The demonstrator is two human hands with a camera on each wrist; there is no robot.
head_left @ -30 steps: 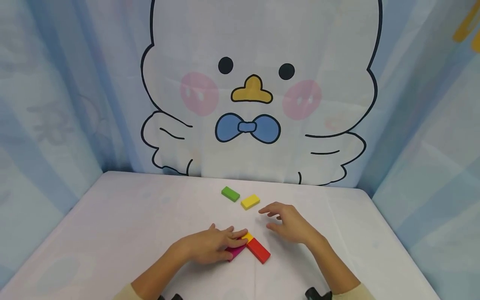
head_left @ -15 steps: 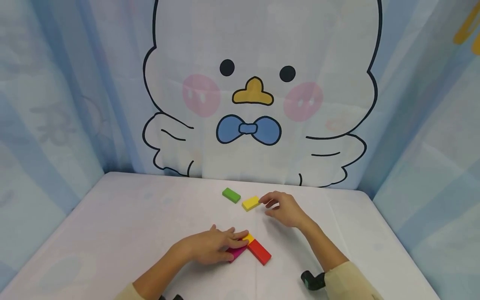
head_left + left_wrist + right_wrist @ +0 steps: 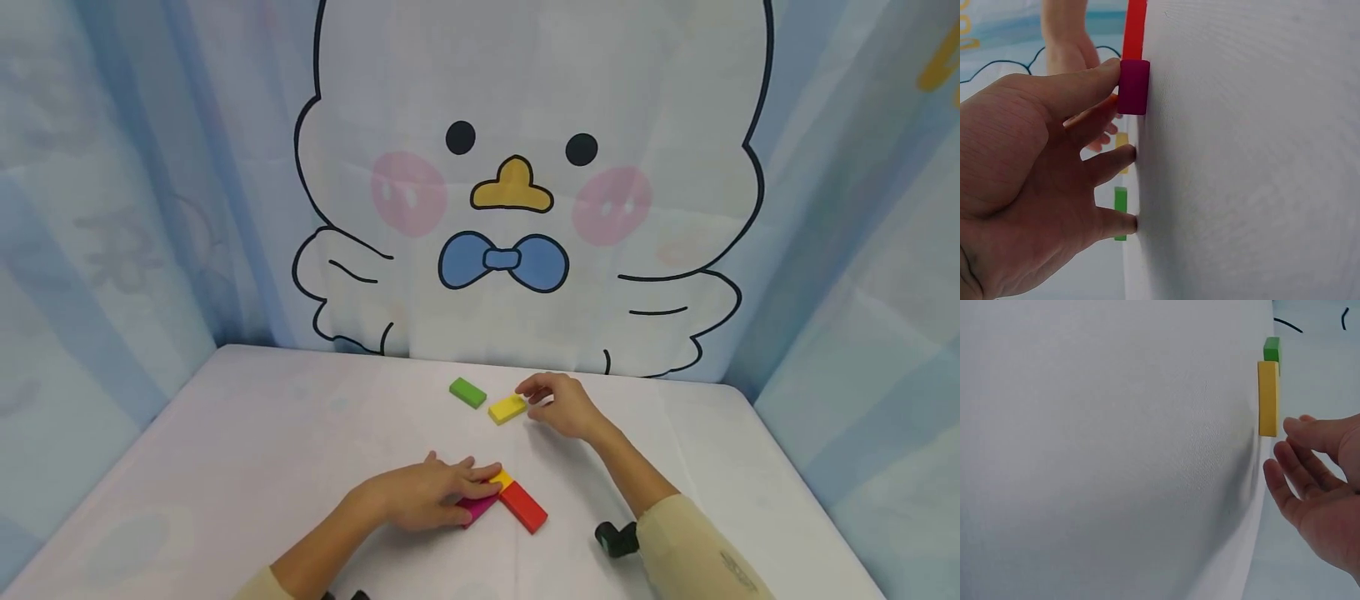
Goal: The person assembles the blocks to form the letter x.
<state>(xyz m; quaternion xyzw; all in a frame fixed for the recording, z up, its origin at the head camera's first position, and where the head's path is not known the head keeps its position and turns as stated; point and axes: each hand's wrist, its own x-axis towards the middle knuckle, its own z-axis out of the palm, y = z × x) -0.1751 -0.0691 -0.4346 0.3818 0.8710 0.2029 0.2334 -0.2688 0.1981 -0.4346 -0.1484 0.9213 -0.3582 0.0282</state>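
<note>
In the head view, my left hand (image 3: 426, 497) rests on a magenta block (image 3: 478, 508) and an orange-yellow block (image 3: 502, 479) that meet at a corner. Its fingers are spread and fairly straight; the left wrist view shows the thumb against the magenta block (image 3: 1134, 87) and two fingertips on the table. A red block (image 3: 523, 507) touches the orange-yellow one and slants toward the near right. My right hand (image 3: 562, 404) is beside the right end of a yellow block (image 3: 507, 409), fingers loosely bent. In the right wrist view, a small gap separates its fingertips from the yellow block (image 3: 1267, 399).
A green block (image 3: 468, 392) lies just left of the yellow one, toward the back of the white table (image 3: 262, 450). Behind the table hangs a curtain (image 3: 517, 317) with a cartoon bird. A black device (image 3: 617, 540) sits at the right wrist.
My right hand has moved forward and slightly left, up to the yellow block's end. The left hand stays on its blocks. The head view has shifted slightly.
</note>
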